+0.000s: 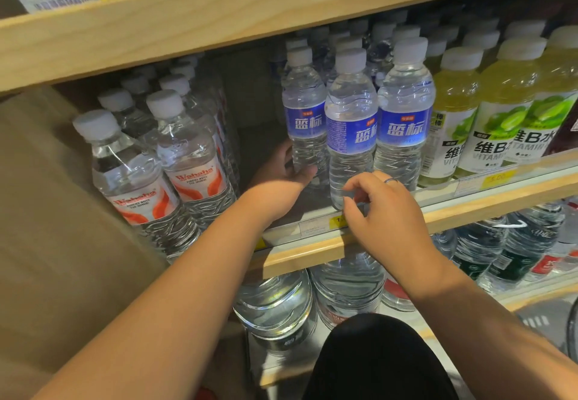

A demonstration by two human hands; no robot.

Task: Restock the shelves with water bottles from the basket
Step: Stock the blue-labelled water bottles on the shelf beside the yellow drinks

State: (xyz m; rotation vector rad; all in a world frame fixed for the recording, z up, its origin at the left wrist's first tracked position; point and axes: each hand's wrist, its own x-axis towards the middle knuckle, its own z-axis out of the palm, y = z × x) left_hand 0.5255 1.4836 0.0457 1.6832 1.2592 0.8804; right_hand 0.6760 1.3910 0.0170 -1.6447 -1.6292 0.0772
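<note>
Three blue-labelled water bottles stand at the front of the middle shelf (469, 209). My left hand (283, 177) reaches onto the shelf and grips the base of the leftmost blue-labelled bottle (305, 118), thumb across its front. My right hand (380, 209) pinches the bottom of the middle blue-labelled bottle (350, 127) with curled fingers; a ring is on one finger. The third blue-labelled bottle (403, 118) stands untouched to the right. More of the same bottles fill the rows behind. The basket is out of view.
Red-labelled Wahaha water bottles (190, 162) fill the shelf's left side, with a dark gap between them and the blue ones. Green vitamin drinks (497, 124) stand to the right. Large water jugs (275, 302) sit on the lower shelf. A wooden shelf board (219, 15) runs overhead.
</note>
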